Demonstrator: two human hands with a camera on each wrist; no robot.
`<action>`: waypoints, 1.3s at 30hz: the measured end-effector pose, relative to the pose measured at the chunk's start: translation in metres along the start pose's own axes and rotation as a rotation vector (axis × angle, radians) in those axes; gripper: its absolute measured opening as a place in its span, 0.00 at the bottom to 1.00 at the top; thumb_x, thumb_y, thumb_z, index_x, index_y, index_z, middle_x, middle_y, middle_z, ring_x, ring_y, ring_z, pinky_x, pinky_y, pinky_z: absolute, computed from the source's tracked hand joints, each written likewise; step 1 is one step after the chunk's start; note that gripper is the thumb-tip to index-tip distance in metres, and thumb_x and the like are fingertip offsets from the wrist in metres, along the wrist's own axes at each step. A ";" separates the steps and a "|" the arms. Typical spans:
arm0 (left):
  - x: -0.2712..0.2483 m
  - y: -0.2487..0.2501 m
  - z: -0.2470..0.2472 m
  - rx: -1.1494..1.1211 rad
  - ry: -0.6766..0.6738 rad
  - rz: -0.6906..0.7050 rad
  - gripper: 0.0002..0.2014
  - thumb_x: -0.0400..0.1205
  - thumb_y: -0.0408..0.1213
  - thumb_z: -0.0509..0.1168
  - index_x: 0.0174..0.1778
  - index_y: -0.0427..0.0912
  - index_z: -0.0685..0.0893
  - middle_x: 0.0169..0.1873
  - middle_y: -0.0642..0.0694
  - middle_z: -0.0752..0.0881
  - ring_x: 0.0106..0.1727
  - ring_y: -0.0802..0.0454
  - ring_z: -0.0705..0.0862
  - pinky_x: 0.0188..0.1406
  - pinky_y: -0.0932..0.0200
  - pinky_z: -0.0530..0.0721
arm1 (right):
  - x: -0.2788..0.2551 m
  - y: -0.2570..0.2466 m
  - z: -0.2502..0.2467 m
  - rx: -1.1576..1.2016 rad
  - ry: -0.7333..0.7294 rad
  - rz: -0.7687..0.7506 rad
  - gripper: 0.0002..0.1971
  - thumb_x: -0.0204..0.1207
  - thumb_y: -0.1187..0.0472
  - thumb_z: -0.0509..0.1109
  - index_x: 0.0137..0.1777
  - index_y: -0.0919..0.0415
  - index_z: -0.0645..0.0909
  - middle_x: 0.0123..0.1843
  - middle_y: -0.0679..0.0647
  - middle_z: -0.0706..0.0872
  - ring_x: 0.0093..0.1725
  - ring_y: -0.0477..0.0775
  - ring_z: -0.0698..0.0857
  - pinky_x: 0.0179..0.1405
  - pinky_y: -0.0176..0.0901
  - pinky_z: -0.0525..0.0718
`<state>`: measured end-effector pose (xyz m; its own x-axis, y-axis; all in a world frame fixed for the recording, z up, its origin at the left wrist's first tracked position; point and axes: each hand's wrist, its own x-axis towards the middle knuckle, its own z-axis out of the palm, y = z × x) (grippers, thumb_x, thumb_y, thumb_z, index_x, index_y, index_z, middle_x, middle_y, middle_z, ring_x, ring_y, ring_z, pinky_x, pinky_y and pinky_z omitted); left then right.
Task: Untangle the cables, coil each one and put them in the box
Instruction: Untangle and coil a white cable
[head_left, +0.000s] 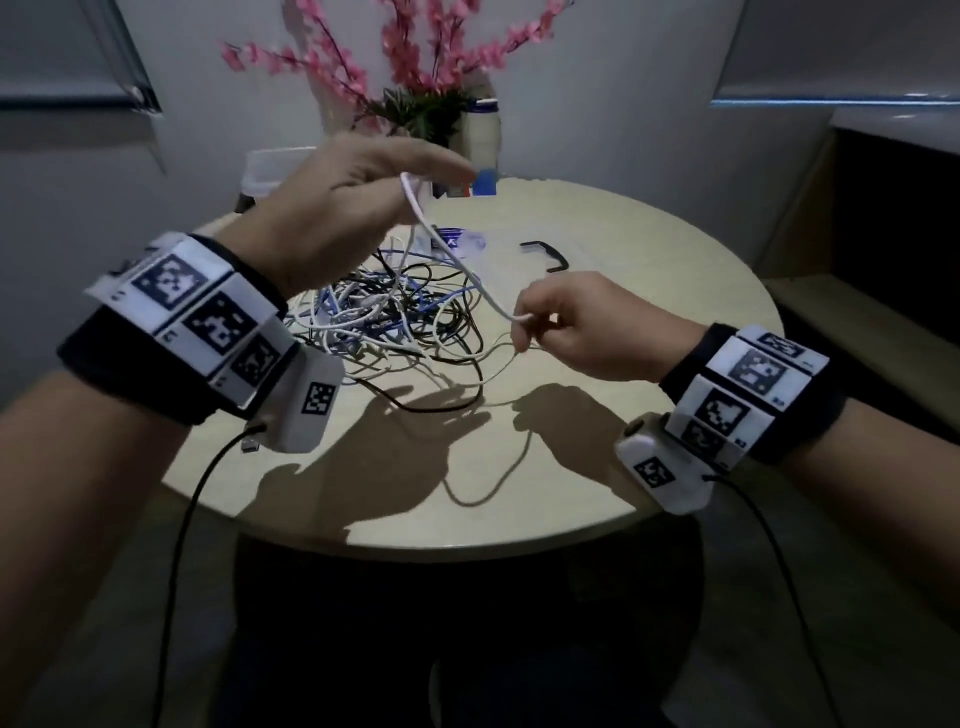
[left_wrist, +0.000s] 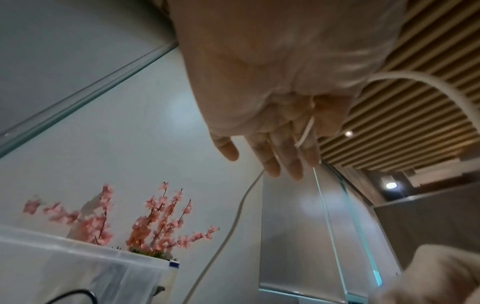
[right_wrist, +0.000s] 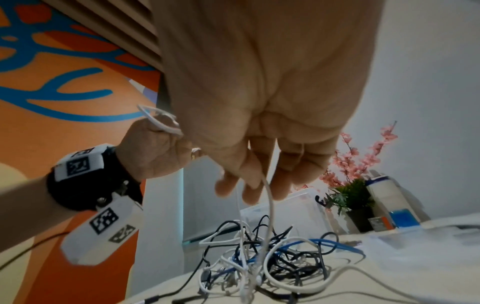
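The right hand (head_left: 582, 332) pinches a thin white cable (head_left: 457, 265) between thumb and curled fingertips, the remaining fingers folded in. From that pinch the cable rises up and away to the left hand (head_left: 332, 218), which is raised higher; there it loops over the extended fingers (left_wrist: 306, 148), with the thumb closed against it. A further length of the same white cable drops from the right hand's fingers to the tabletop, toward the person.

Below and between the two hands lies the tangled heap of white, black and blue cables (head_left: 400, 322), resting on the round beige table (head_left: 649, 249). Beyond the left fingers, at the table's far edge, stands the translucent plastic box (head_left: 270, 171). Just past the heap is a clear plastic lid with a black handle (head_left: 545, 254). Behind these are a pot of pink artificial blossoms (head_left: 415, 67) and a white bottle with a blue cap (head_left: 483, 135); its label is too blurred to read.

Bare tabletop stretches right of the right hand and between the heap and the near edge.
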<state>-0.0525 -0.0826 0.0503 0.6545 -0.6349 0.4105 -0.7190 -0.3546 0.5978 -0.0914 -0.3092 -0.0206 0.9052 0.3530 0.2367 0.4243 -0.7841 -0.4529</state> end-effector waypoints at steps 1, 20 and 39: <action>-0.001 0.002 -0.001 -0.073 0.007 0.012 0.22 0.76 0.34 0.50 0.61 0.53 0.81 0.65 0.56 0.80 0.67 0.66 0.76 0.60 0.72 0.74 | 0.002 -0.002 0.002 -0.044 -0.055 -0.014 0.17 0.74 0.75 0.60 0.43 0.58 0.87 0.39 0.41 0.85 0.39 0.36 0.80 0.42 0.31 0.77; -0.013 0.000 0.046 0.079 -0.318 -0.057 0.04 0.86 0.37 0.57 0.46 0.44 0.70 0.28 0.47 0.87 0.23 0.51 0.80 0.24 0.60 0.80 | 0.040 -0.006 0.009 0.119 0.109 -0.028 0.04 0.80 0.61 0.63 0.46 0.53 0.80 0.46 0.46 0.86 0.50 0.50 0.84 0.53 0.48 0.83; -0.015 -0.045 0.014 0.325 -0.522 -0.434 0.18 0.81 0.59 0.53 0.50 0.56 0.86 0.46 0.52 0.88 0.49 0.53 0.85 0.53 0.54 0.84 | 0.046 0.001 0.000 0.245 0.235 0.008 0.05 0.80 0.68 0.67 0.49 0.63 0.84 0.46 0.57 0.90 0.43 0.44 0.88 0.46 0.41 0.87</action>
<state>-0.0329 -0.0663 0.0076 0.7573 -0.6060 -0.2435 -0.5074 -0.7807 0.3648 -0.0493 -0.2932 -0.0104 0.8898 0.1976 0.4114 0.4368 -0.6301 -0.6420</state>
